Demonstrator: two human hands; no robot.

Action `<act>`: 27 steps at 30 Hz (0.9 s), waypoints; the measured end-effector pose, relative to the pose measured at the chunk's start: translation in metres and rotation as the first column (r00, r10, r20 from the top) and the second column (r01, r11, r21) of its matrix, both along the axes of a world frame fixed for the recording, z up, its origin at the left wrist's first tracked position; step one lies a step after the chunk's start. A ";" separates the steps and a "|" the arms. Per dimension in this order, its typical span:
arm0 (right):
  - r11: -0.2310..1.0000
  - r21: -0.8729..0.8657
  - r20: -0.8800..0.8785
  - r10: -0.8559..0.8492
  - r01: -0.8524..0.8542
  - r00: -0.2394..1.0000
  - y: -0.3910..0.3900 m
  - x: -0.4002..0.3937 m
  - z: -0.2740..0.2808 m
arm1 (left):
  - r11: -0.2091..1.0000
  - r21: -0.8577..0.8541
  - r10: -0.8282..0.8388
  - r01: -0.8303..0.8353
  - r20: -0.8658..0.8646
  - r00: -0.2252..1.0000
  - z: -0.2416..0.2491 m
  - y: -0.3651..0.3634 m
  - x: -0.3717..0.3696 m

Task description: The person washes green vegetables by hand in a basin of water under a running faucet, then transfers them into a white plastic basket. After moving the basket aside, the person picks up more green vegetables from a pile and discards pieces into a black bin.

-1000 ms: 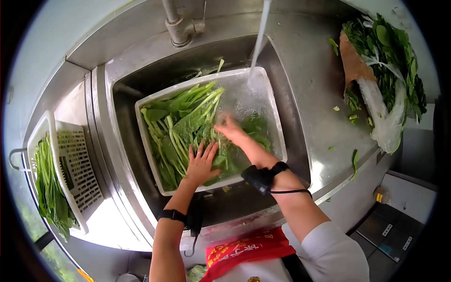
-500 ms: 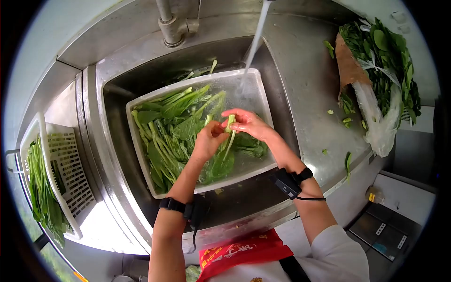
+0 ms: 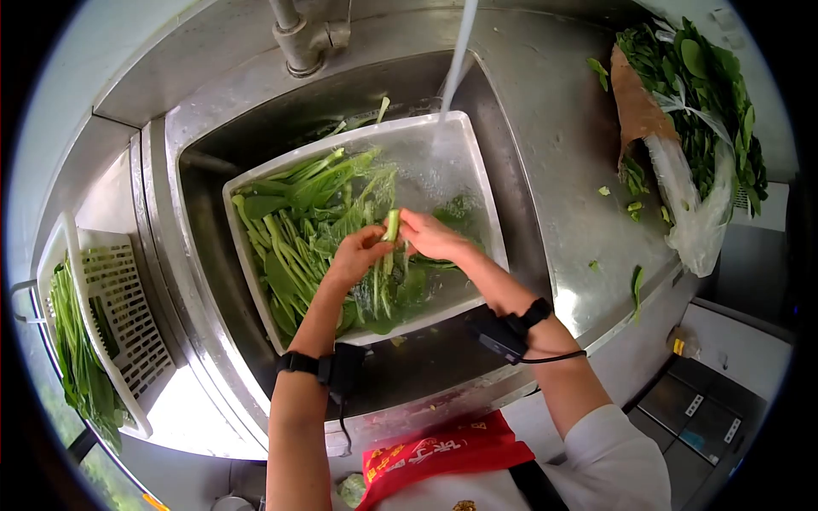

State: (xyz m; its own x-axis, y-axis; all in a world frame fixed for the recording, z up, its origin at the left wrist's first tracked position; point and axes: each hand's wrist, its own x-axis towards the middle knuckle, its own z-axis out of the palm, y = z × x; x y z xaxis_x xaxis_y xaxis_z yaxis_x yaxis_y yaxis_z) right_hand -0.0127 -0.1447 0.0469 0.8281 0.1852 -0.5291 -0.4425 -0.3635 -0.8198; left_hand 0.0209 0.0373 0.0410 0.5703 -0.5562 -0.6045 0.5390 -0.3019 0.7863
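Over the middle of a white plastic tub [image 3: 383, 136] of water, my left hand [image 3: 358, 253] has its fingers closed on a leafy green vegetable [image 3: 393, 223], cut stem end up. My right hand [image 3: 432, 237] pinches the same vegetable from the other side, close under that stem end. Its stalks and leaves hang down into the water below my hands. More leafy greens [image 3: 281, 230] lie wet along the left part of the tub. Running water [image 3: 457, 68] falls into the tub near its far edge.
The tub stands in a steel sink [image 3: 528, 196]. At left is a white slotted basket [image 3: 128, 289] with more greens. A torn plastic bag [image 3: 703, 226] of greens lies on the right counter [image 3: 562, 136], with loose leaf scraps [image 3: 637, 285] nearby.
My hands have drawn closer together around the stem, the right one moving left and slightly down. The whole view has shifted a little.
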 end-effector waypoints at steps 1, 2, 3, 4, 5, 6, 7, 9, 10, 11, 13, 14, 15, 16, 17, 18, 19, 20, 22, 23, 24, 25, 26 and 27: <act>0.983 0.184 0.042 -0.014 0.006 0.999 0.001 -0.001 0.001 | 1.000 0.013 0.016 -0.017 0.059 0.998 0.006 0.004 -0.001; 0.931 0.364 0.080 -0.035 0.003 0.996 0.002 -0.002 0.002 | 0.996 -0.053 0.074 -0.073 0.013 0.997 0.004 0.007 -0.006; 0.945 0.317 0.036 0.070 -0.078 0.997 -0.003 0.007 0.007 | 0.984 -0.118 0.131 -0.133 -0.029 0.991 -0.001 0.010 -0.009; 0.991 0.122 0.133 -0.068 0.052 0.989 -0.002 0.012 -0.007 | 0.964 -0.181 0.186 -0.197 -0.075 0.980 0.000 0.010 -0.010; 0.948 0.073 0.151 -0.317 0.309 0.936 -0.002 0.019 -0.024 | 0.922 -0.218 0.281 -0.319 -0.189 0.941 0.000 0.009 -0.014; 0.835 0.033 0.185 -0.545 0.549 0.818 -0.003 0.028 -0.034 | 0.911 -0.205 0.313 -0.357 -0.215 0.925 0.003 0.008 -0.017; 0.690 0.112 -0.027 -0.717 0.715 0.696 0.007 0.040 -0.032 | 0.899 -0.193 0.345 -0.392 -0.238 0.908 0.007 0.009 -0.020; 0.608 0.093 -0.254 -0.751 0.789 0.609 0.024 0.060 -0.025 | 0.890 -0.077 0.439 -0.449 -0.119 0.891 0.014 0.007 -0.029; 0.565 0.072 -0.361 -0.754 0.822 0.549 0.027 0.067 -0.025 | 0.885 -0.059 0.458 -0.463 -0.081 0.885 0.012 0.011 -0.028; 0.543 0.348 -0.283 -0.717 0.764 0.638 0.023 0.065 -0.056 | 0.877 -0.042 0.477 -0.478 -0.046 0.878 0.008 0.017 -0.027; 0.565 0.429 -0.233 -0.685 0.705 0.690 0.018 0.060 -0.047 | 0.848 0.018 0.530 -0.529 -0.018 0.848 0.007 0.031 -0.023; 0.577 0.461 -0.209 -0.668 0.674 0.714 0.015 0.054 -0.038 | 0.823 0.012 0.568 -0.567 -0.027 0.823 0.002 0.042 -0.022; 0.591 0.435 -0.206 -0.669 0.679 0.714 0.011 0.045 -0.027 | 0.813 -0.001 0.581 -0.582 -0.072 0.811 -0.003 0.052 -0.021; 0.618 0.367 -0.243 -0.658 0.696 0.713 0.005 0.035 -0.029 | 0.802 -0.019 0.592 -0.598 -0.112 0.798 -0.004 0.057 -0.019; 0.641 0.298 -0.278 -0.650 0.707 0.707 -0.003 0.024 -0.037 | 0.816 -0.042 0.572 -0.577 -0.086 0.816 -0.004 0.059 -0.019; 0.662 0.232 -0.312 -0.643 0.713 0.699 -0.010 0.016 -0.051 | 0.829 -0.049 0.554 -0.557 -0.067 0.830 0.003 0.055 -0.016; 0.621 0.252 -0.275 -0.689 0.742 0.670 -0.016 0.007 -0.090 | 0.841 -0.050 0.536 -0.538 -0.048 0.843 0.015 0.049 -0.014; 0.584 0.317 -0.254 -0.707 0.747 0.660 -0.019 0.007 -0.084 | 0.854 -0.046 0.517 -0.518 -0.029 0.855 0.025 0.044 -0.013; 0.500 0.442 -0.221 -0.744 0.745 0.630 -0.020 0.007 -0.057 | 0.900 -0.033 0.436 -0.435 0.031 0.900 0.042 0.034 -0.004; 0.665 0.440 -0.080 -0.641 0.604 0.764 -0.023 0.010 -0.048 | 0.915 -0.023 0.404 -0.403 0.055 0.913 0.054 0.027 0.003; 0.750 0.438 -0.042 -0.533 0.495 0.845 -0.021 0.015 -0.030 | 0.928 -0.012 0.371 -0.372 0.075 0.925 0.058 0.018 0.007; 0.820 0.430 -0.008 -0.415 0.378 0.910 -0.016 0.019 -0.007 | 0.935 -0.039 0.352 -0.352 0.193 0.916 0.054 0.008 0.009; 0.873 0.419 0.031 -0.287 0.248 0.957 -0.012 0.022 0.006 | 0.942 -0.066 0.334 -0.330 0.314 0.889 0.048 -0.002 0.013; 0.894 0.423 0.131 -0.220 0.146 0.967 -0.007 0.022 0.008 | 0.947 -0.092 0.316 -0.307 0.433 0.844 0.047 -0.011 0.019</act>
